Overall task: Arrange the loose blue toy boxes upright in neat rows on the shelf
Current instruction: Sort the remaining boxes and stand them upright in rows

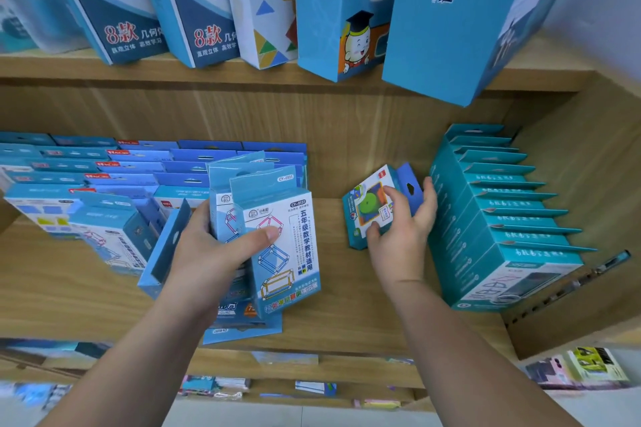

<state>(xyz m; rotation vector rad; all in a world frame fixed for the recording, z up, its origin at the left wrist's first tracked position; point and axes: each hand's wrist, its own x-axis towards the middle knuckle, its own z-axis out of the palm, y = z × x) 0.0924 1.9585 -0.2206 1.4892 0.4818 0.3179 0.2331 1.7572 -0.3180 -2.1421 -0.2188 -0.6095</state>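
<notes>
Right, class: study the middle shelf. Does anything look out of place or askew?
Yes. A leaning box tilts beside the left hand, which grips a bundle of boxes, and a flat box lies at the shelf front instead of standing. The green-pictured box in the right hand is tilted askew.

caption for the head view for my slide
Left hand grips several blue boxes while right hand holds a small box at the wooden shelf.
</notes>
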